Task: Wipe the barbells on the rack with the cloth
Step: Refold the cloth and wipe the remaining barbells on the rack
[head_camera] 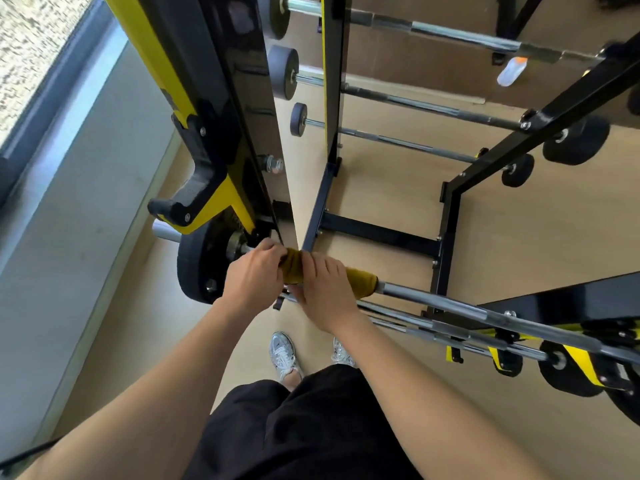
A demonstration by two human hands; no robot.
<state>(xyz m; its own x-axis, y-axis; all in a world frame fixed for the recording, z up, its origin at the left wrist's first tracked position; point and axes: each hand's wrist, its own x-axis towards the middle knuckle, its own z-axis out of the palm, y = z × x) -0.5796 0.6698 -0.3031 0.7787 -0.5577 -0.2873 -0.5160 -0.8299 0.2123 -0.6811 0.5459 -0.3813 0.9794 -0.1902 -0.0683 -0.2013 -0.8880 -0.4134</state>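
A steel barbell [467, 311] lies across the black and yellow rack [221, 109], with a black weight plate [197, 268] at its left end. A mustard-yellow cloth [362, 280] is wrapped around the bar just right of that plate. My left hand [254, 277] grips the cloth's left end next to the plate collar. My right hand [325, 289] is closed over the cloth's middle, so only its right end shows. Other barbells [433, 107] rest on lower pegs further back.
The rack's black base frame [377, 233] and a slanted upright [540, 119] stand ahead. A second bar [446, 336] with small plates [568, 370] hangs just below the held one. A wall and window ledge [69, 188] run along the left. A bottle [512, 72] lies on the wooden floor.
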